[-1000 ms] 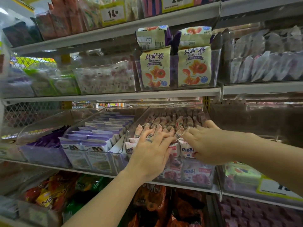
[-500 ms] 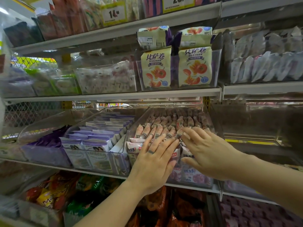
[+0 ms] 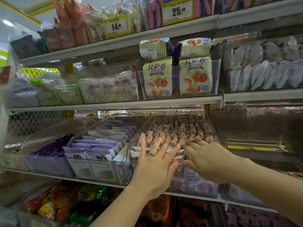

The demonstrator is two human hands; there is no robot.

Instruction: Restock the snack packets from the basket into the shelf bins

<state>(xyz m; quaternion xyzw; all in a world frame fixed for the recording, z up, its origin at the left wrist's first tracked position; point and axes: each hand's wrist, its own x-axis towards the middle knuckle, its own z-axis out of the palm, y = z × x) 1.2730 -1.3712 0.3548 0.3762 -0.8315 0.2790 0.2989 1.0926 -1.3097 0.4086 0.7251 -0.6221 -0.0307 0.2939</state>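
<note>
Left hand [image 3: 154, 171] and right hand [image 3: 208, 161] press pink packets [image 3: 182, 130] (front rows), fingers [image 3: 154, 149] straight, slightly spread.

Both forearms [image 3: 118, 208] are bare as far as one can see. The left hand [image 3: 154, 171] wears a thin dark band [image 3: 151, 155] round one finger.

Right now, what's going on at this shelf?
A person is arranging pink snack packets in a clear bin. The left hand lies flat, fingers spread, on the front packets. The right hand touches the packet tops just beside it with its fingertips; whether it pinches one is unclear. The bin looks nearly full.
</note>
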